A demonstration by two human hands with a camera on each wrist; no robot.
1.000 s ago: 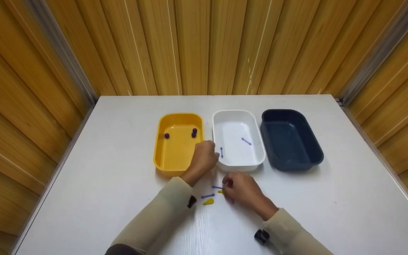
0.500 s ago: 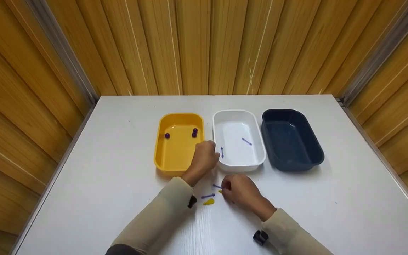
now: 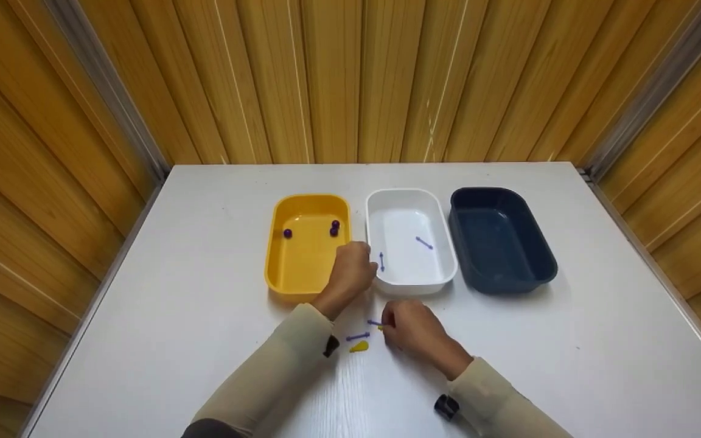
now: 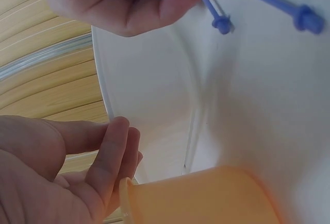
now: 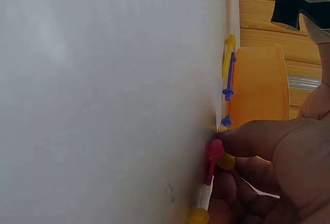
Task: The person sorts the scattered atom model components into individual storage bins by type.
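Note:
My left hand point(image 3: 350, 271) hovers at the neighbouring rims of the yellow tray point(image 3: 270, 258) and the white tray point(image 3: 411, 204). In the left wrist view its thumb and loosely bent fingers point(image 4: 105, 165) come together with nothing visible between them. On the table in front of the trays, my right hand point(image 3: 414, 328) pinches a small yellow plastic piece point(image 5: 226, 161), mostly covered by the fingers. A pink piece point(image 5: 215, 149) lies right beside that thumb. One purple knob-ended rod point(image 3: 375, 323) reaches under the right fingertips; another rod point(image 3: 358, 336) and a yellow teardrop-shaped piece point(image 3: 359, 347) lie just left.
Inside the yellow tray are dark purple balls point(image 3: 288, 233). Two purple rods point(image 3: 424, 243) lie in the white tray. A dark blue tray point(image 3: 502, 243) stands to its right. Another yellow piece point(image 5: 198, 217) shows low in the right wrist view. Wood-patterned walls point(image 3: 326, 79) surround the table.
My right hand has drawn slightly down, its fingers closing over the yellow piece. The purple rod at its fingertips has shifted a little. My left hand has stayed in place.

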